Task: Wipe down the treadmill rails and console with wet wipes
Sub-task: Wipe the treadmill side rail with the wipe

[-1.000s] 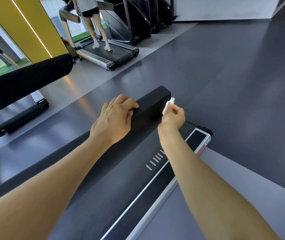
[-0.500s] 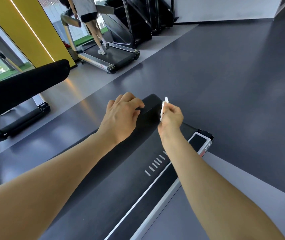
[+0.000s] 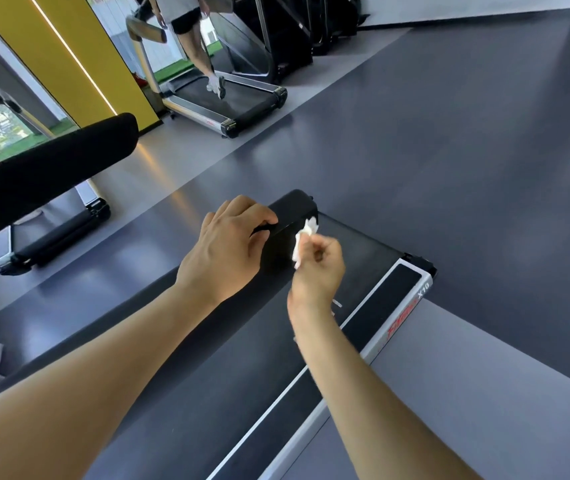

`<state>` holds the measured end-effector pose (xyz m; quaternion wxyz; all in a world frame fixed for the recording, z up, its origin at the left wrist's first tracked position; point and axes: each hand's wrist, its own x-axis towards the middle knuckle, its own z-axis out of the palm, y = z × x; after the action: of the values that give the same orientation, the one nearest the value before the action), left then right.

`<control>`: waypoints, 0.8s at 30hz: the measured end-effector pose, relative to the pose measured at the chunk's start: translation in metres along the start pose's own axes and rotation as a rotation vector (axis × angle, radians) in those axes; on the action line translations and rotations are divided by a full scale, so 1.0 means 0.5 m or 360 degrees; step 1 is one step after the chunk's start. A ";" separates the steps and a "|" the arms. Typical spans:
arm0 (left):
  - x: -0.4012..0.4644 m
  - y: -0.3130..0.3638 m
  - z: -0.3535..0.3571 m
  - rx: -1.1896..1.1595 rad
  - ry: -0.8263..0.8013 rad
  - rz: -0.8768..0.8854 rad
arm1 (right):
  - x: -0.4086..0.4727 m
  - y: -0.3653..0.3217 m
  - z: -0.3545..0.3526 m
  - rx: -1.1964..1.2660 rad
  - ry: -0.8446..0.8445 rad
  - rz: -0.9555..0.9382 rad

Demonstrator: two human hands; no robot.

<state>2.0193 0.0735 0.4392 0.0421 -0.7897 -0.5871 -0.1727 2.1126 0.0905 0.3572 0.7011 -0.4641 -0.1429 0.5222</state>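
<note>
Head view: your left hand (image 3: 228, 252) grips the black rail (image 3: 292, 211) near its far end. Your right hand (image 3: 318, 265) pinches the wet wipe (image 3: 304, 237) against the rail's right flank. The rail's long axis runs away from you, up-right; your right hand is nearer the unwiped tip.

A gym: rows of treadmills (image 3: 228, 105) on grey flooring (image 3: 449, 133), a person (image 3: 186, 26) running on one.
</note>
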 end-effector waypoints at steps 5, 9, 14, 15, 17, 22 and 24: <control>0.000 0.004 0.001 -0.0017 0.0014 -0.0017 | 0.061 -0.037 0.020 0.0082 0.0054 0.0043; 0.002 0.002 0.003 -0.0005 0.0012 -0.0002 | 0.065 -0.024 0.012 -0.0033 -0.0036 -0.0026; 0.004 0.001 0.002 0.0023 0.0018 0.0015 | 0.015 0.003 -0.048 -0.0110 -0.0178 0.0224; 0.004 0.002 0.001 0.0027 0.0015 0.0017 | 0.011 -0.003 -0.059 -0.0152 -0.0176 0.0285; 0.002 0.006 -0.005 0.0036 -0.0011 -0.0003 | 0.002 -0.017 -0.077 -0.0191 -0.0188 0.0321; -0.022 0.044 -0.021 0.0077 0.0070 0.0034 | -0.029 -0.080 -0.116 -0.0171 -0.0294 0.0289; -0.044 0.076 -0.010 -0.0100 0.0071 0.0006 | -0.042 -0.099 -0.131 -0.0138 -0.0329 0.0229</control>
<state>2.0485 0.0405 0.4421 0.0307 -0.7876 -0.5790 -0.2085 2.1786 0.0383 0.3681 0.6226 -0.4468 -0.2032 0.6095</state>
